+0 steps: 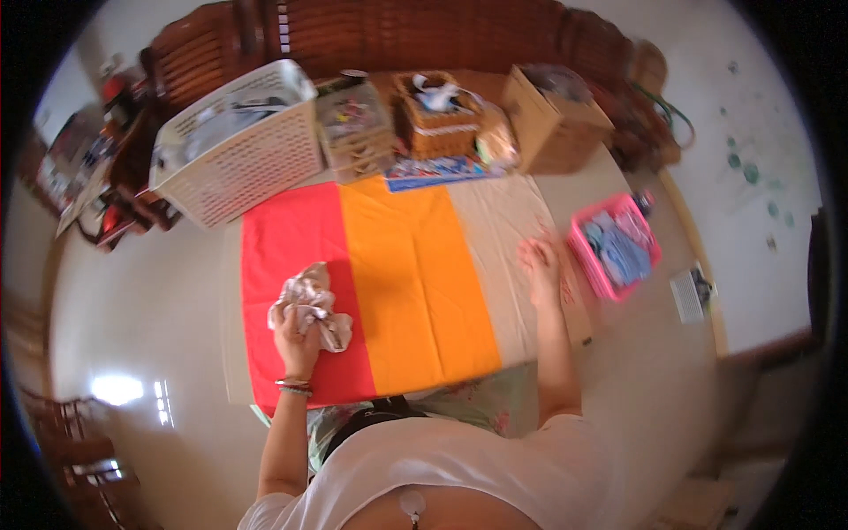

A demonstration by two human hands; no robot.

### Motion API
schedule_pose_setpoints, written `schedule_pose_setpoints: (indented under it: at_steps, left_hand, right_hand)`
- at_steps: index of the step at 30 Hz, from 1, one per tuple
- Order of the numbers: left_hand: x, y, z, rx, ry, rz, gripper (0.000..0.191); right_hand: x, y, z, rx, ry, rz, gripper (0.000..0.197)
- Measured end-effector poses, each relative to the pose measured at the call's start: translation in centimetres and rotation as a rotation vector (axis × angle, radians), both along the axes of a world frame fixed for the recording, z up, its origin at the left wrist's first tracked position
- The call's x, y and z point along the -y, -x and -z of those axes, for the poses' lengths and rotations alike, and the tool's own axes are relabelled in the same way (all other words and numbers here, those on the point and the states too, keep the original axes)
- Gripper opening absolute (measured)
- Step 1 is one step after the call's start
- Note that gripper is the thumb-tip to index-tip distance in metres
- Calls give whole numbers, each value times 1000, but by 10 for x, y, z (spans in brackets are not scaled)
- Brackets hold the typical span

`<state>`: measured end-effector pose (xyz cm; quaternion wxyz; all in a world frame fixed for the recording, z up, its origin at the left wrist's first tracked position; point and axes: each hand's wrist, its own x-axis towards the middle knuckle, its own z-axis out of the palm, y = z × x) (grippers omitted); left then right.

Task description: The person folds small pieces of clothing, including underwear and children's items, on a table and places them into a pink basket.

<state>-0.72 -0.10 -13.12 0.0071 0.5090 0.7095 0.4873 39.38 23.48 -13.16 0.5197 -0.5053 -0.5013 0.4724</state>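
Observation:
My left hand, with bracelets at the wrist, grips a crumpled whitish cloth with a brownish pattern over the red part of a striped cloth. That cloth covers much of the table and has red, orange and beige bands. Above its beige band, close to the right edge with red markings, is my right hand. Its fingers look curled, and blur hides whether anything small is between them.
Along the table's far side stand a white plastic basket, a small drawer box, a wicker basket and a cardboard box. A pink basket of folded cloths is at the right. Behind is a wooden bench.

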Motion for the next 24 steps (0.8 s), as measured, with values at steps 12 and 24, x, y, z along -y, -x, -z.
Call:
schedule_pose_setpoints:
  at_steps: [12, 24]
  left_hand:
    - [4, 0, -11, 126, 186, 57, 44]
    - [-19, 20, -44, 150, 510, 46, 30]
  right_hand:
    - [25, -214, -58, -246, 509, 435, 27]
    - [48, -195, -28, -323, 691, 498, 12]
